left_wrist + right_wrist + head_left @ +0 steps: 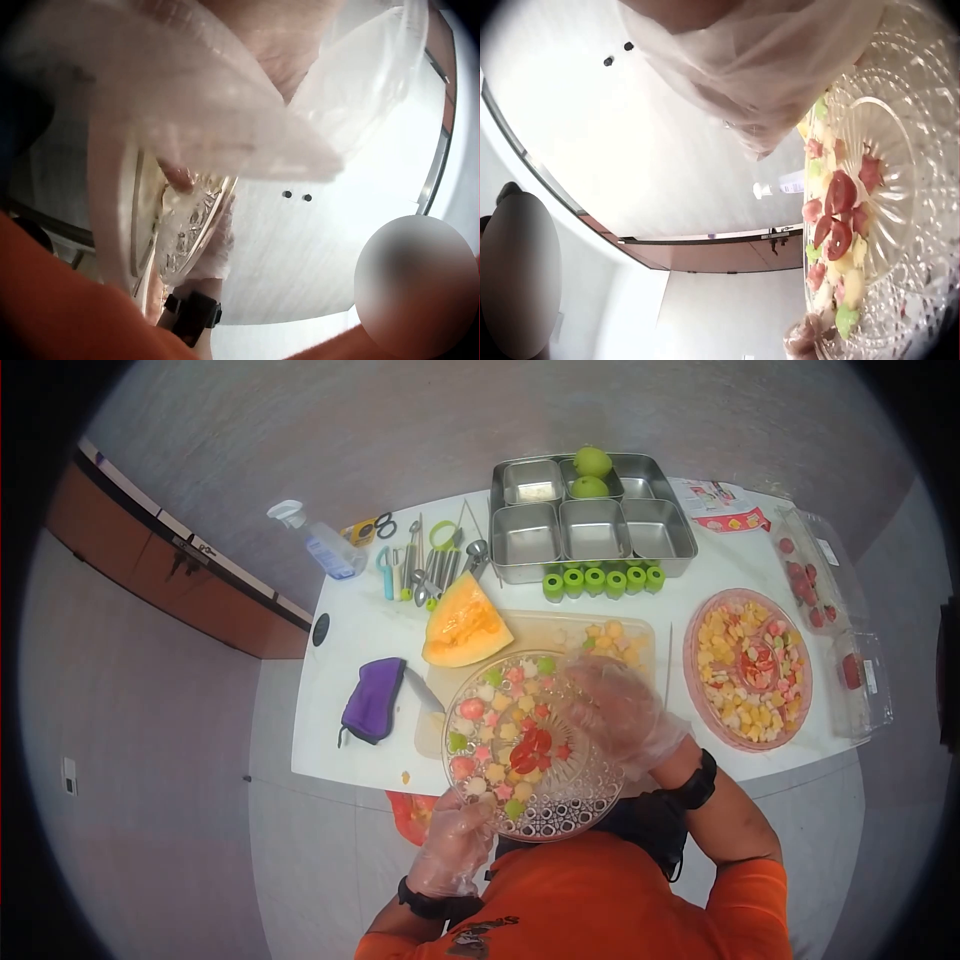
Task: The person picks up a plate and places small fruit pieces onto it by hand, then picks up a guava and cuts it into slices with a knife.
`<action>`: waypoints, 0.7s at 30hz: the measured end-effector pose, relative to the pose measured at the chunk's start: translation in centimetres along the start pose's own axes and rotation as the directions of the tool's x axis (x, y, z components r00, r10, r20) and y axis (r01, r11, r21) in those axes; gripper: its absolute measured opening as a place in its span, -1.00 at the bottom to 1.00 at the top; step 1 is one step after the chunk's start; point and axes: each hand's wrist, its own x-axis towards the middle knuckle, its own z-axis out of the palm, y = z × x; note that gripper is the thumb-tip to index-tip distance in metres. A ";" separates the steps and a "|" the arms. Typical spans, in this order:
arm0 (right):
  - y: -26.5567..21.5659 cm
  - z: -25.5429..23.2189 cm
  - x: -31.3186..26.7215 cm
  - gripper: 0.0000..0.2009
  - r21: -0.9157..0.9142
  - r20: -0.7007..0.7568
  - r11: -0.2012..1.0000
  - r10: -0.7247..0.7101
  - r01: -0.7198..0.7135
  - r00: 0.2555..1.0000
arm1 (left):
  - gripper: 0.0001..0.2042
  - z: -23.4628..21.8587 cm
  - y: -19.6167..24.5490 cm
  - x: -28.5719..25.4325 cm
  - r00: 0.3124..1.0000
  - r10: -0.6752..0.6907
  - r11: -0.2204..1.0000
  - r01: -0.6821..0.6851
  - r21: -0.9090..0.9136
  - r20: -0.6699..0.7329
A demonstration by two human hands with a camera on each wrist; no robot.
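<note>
My gloved left hand (455, 842) grips the near-left rim of a clear patterned glass plate (570, 822), thumb on top. Cut fruit covers the plate's left side: stars, balls and green pieces (514, 808), with red halved fruit (530, 750) near the middle. Its right side shows bare glass. My gloved right hand (615, 710) overlaps the plate's far-right edge; loose plastic glove hides its fingertips, so I cannot tell what it holds. From the right wrist, the right hand (757, 82) appears beside the tilted plate. The left wrist view shows the plate's glass (184, 236) edge-on.
Behind the plate lie a cutting board (530, 625), a melon wedge (466, 622) and a knife (425, 690). A purple pouch (373, 700) is leftward, carving tools (435, 565) beyond. Metal pans (595, 565) stand at the back. A pink fruit platter (697, 700) and strawberry boxes (805, 585) are right.
</note>
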 end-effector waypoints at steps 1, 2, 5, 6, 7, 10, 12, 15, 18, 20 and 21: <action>0.1 -0.2 0.0 -0.60 0.008 -0.059 1.000 0.024 -0.024 0.998 | -0.33 0.0 0.1 0.0 1.000 -0.007 1.000 0.007 0.006 0.010; 0.2 -0.3 -0.1 -0.64 0.018 -0.117 0.999 0.049 -0.047 0.992 | -0.34 -0.1 0.1 0.0 1.000 -0.014 1.000 0.014 0.013 0.019; 0.9 -0.4 0.6 -0.67 0.026 -0.189 0.993 0.120 -0.117 0.975 | -0.51 0.1 0.4 0.0 0.997 -0.027 1.000 0.028 -0.014 0.066; 1.2 -0.5 1.1 -0.67 0.028 -0.187 0.993 0.122 -0.118 0.975 | -0.51 0.3 0.6 0.0 0.998 -0.028 0.999 0.029 -0.014 0.062; 1.6 -0.5 1.6 -0.67 0.023 -0.168 0.999 0.026 -0.023 0.985 | -0.51 0.4 0.8 0.0 0.996 -0.050 0.998 0.052 -0.031 0.071; 1.5 -0.7 3.2 -0.67 -0.019 -0.045 0.982 -0.190 0.189 0.981 | -0.50 0.7 1.3 0.3 0.989 -0.087 0.994 0.094 -0.048 0.120; 0.7 -0.6 3.9 -0.69 -0.037 0.066 0.952 -0.302 0.305 0.951 | -0.50 0.7 1.4 0.1 0.983 -0.102 0.993 0.111 -0.050 0.150; 0.0 -0.4 4.3 -0.73 -0.189 0.303 0.930 -0.250 0.315 0.919 | -0.50 0.4 1.5 0.0 0.982 -0.091 0.995 0.097 -0.029 0.164; 0.5 -0.3 3.9 -0.76 -0.250 0.336 0.903 -0.257 0.349 0.906 | -0.49 0.1 1.4 0.3 0.985 -0.099 0.995 0.099 0.005 0.139; 1.2 -0.5 3.5 -0.83 -0.295 0.400 0.874 -0.254 0.387 0.880 | -0.50 0.8 1.6 0.3 0.993 -0.033 0.998 0.040 -0.055 0.110; 1.5 -0.7 3.5 -0.83 -0.295 0.401 0.873 -0.255 0.388 0.880 | -0.50 1.2 1.9 0.4 0.993 -0.032 0.998 0.038 -0.057 0.111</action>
